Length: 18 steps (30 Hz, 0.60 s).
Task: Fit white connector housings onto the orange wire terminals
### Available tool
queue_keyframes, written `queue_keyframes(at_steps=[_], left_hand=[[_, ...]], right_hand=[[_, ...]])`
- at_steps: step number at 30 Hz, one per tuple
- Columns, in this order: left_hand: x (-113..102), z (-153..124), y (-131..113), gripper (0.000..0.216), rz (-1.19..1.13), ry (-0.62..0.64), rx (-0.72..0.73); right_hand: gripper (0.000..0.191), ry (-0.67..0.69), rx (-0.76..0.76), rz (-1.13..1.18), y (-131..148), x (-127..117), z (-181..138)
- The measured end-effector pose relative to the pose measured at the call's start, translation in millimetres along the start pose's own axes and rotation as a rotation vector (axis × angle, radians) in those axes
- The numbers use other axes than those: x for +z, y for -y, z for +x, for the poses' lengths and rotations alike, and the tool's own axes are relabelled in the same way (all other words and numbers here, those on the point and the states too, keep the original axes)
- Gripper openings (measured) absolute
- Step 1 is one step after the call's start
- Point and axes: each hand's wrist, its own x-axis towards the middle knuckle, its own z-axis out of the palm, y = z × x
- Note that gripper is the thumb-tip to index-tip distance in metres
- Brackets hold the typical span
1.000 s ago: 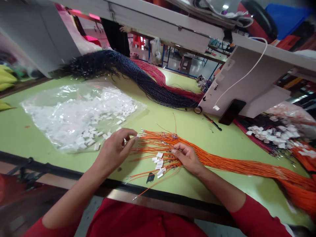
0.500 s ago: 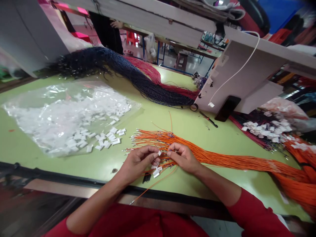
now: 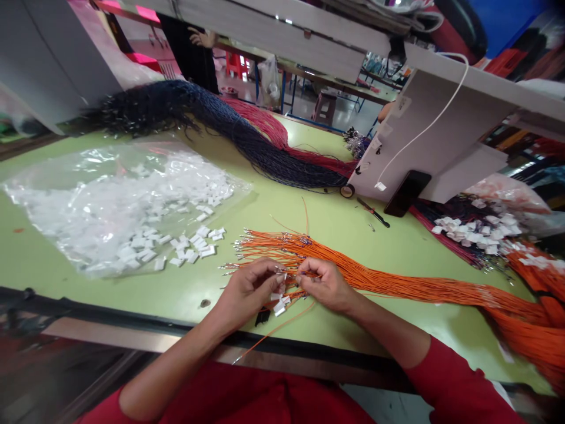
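Note:
Low over the front of the green table, my left hand [image 3: 247,291] pinches a small white connector housing [image 3: 283,277] between thumb and index finger. Fingertips almost meeting it, my right hand [image 3: 327,285] is closed on the end of an orange wire; its tip is mostly hidden by my fingers. Beneath both hands runs a bundle of orange wires [image 3: 397,284] with metal terminals fanned out to the left. A few more white housings [image 3: 281,307] show just under my left fingers. One loose orange wire [image 3: 273,333] slants toward the table's front edge.
A clear plastic bag [image 3: 110,206] of white housings lies left, with some spilled out. Dark blue wires [image 3: 265,150] and red wires [image 3: 260,121] stretch across the back. A phone [image 3: 406,193] leans near a cutter knife [image 3: 373,212]. Another person's hand [image 3: 202,37] appears far behind.
The white housing in my left hand has turned and is closer to my right fingertips. My right hand has shifted slightly left. The distant person's hand has moved a little.

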Motion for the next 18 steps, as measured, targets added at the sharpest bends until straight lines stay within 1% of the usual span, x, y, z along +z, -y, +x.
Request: queue_keyframes(at_steps=[5, 8, 10, 15, 16, 18], left_hand=[[4.5, 0.0, 5.4, 0.022, -0.224, -0.022, -0.215], [5.4, 0.5, 7.0, 0.024, -0.28, -0.025, -0.27], [5.5, 0.7, 5.9, 0.02, -0.259, -0.023, -0.244], [9.8, -0.1, 2.2, 0.02, 0.02, -0.027, -0.014], [11.4, -0.3, 2.4, 0.021, 0.044, -0.026, -0.002], [14.4, -0.6, 3.6, 0.021, 0.001, -0.033, -0.037]], right_hand=[[0.018, -0.016, -0.022, -0.008, 1.0, 0.2, 0.2], [0.017, -0.01, 0.001, 0.008, 0.9, 0.5, 0.6], [0.017, -0.018, 0.021, 0.021, -0.3, 1.3, 0.7], [0.022, -0.014, 0.018, 0.019, -6.4, 3.6, 0.7], [0.023, -0.012, 0.01, 0.013, -7.2, 3.5, 0.8], [0.025, -0.017, -0.017, 0.009, -7.5, 2.5, 1.2]])
